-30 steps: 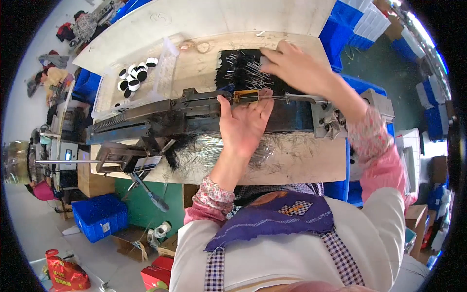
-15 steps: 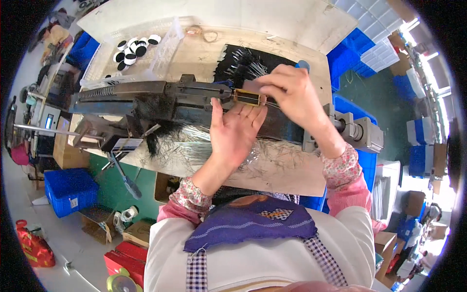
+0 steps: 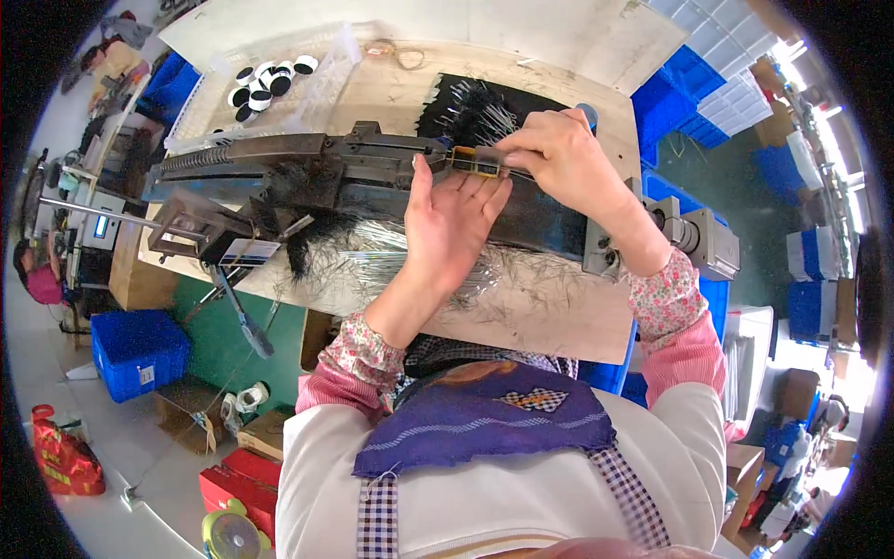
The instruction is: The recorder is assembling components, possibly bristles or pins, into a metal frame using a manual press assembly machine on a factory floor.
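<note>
My left hand (image 3: 449, 228) lies palm up with its fingers stretched out and thumb raised, its fingertips at a small yellow-edged frame (image 3: 476, 160) on the long dark metal machine (image 3: 372, 168). Above and to the right, my right hand (image 3: 563, 160) pinches a thin metal wire at the right end of this frame. A dark brown patch fills part of the frame; its kind is unclear. Many loose silver wires (image 3: 372, 256) lie on the bench near my left wrist. Behind the machine, wire pieces with black bristles (image 3: 480, 110) are heaped on a black cloth (image 3: 438, 116).
A clear plastic basket (image 3: 326, 88) with several black-and-white round pieces stands at the far left. Black bristle tufts (image 3: 298, 247) and clippings litter the wooden bench (image 3: 559, 317). A motor-like unit (image 3: 703, 242) sits at the machine's right end, and a metal lever (image 3: 244, 317) juts toward me.
My right hand has moved slightly up toward the frame, and a dark brown patch now shows in it. My left hand stays below, palm up. The whole view has shifted slightly.
</note>
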The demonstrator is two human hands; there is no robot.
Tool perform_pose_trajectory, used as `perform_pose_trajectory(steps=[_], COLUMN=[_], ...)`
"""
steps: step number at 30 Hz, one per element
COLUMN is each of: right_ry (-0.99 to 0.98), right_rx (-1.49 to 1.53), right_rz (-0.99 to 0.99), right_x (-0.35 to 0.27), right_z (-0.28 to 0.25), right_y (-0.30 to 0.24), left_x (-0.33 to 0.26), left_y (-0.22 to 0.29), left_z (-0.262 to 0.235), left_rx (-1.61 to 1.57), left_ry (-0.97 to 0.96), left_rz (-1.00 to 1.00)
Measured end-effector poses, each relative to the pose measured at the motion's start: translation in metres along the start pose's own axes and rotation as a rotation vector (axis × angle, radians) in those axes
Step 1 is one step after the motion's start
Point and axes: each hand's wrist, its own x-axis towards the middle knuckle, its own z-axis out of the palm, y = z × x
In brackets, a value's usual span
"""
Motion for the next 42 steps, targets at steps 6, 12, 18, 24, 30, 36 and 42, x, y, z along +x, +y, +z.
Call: perform_pose_trajectory(steps=[6,12,18,24,30,36,42], right_ry=[0.135,0.168,-0.098,-0.078,-0.059,-0.361,-0.495], right_rx=[-0.085,0.092,-0.309,-0.468,-0.262,-0.05,-0.006], right_rz=[-0.22,0.088,0.033,-0.108,0.002,0.015,0.046], right_x=[0.002,0.006,-0.009,-0.006,-0.039,-0.116,-0.121], right_z=[0.016,-0.02,0.002,0.013,0.014,0.06,0.087], right_y=[-0.022,-0.039,-0.057,-0.057,-0.043,-0.041,-0.016], left_x=[0.001,-0.006,-0.006,-0.006,-0.003,0.004,-0.065], left_y=[-0.002,0.003,0.005,0.011,0.005,-0.039,-0.015], left_z=[-0.001,-0.002,-0.011,0.009,-0.003,-0.028,0.002], left_rx=[-0.056,0.038,-0.022,0.06,0.159,0.231,0.306], left_ry=[0.063,-0.009,-0.034,0.104,0.12,0.253,-0.079], left_rz=[0.018,0.051,0.038,-0.024,0.007,0.032,-0.073])
